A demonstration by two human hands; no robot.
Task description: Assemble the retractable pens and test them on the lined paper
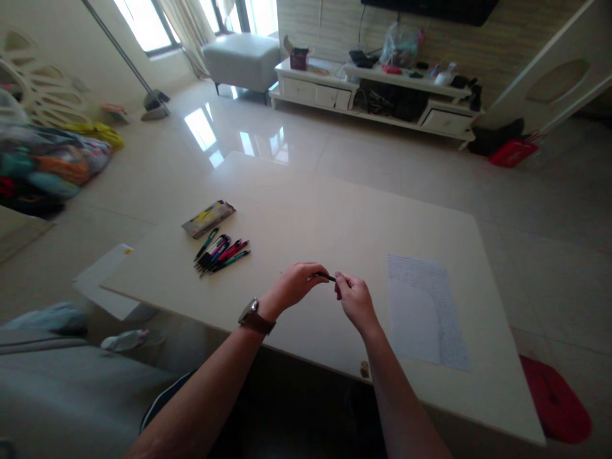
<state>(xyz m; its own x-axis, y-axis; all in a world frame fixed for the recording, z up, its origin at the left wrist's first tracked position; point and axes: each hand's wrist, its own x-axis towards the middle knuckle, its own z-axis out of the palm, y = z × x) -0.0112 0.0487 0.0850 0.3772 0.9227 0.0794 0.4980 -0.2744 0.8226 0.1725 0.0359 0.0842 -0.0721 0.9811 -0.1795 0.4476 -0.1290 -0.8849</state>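
Indoors, pale table, glossy floor, left fingers and right fingers pinching black pen.

black pen | slim, partly hidden | slightly slanted | between left fingers and right fingers

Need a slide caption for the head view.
Left hand and right hand hold a slim dark object over a pale table, between a pens cluster and a paper sheet.
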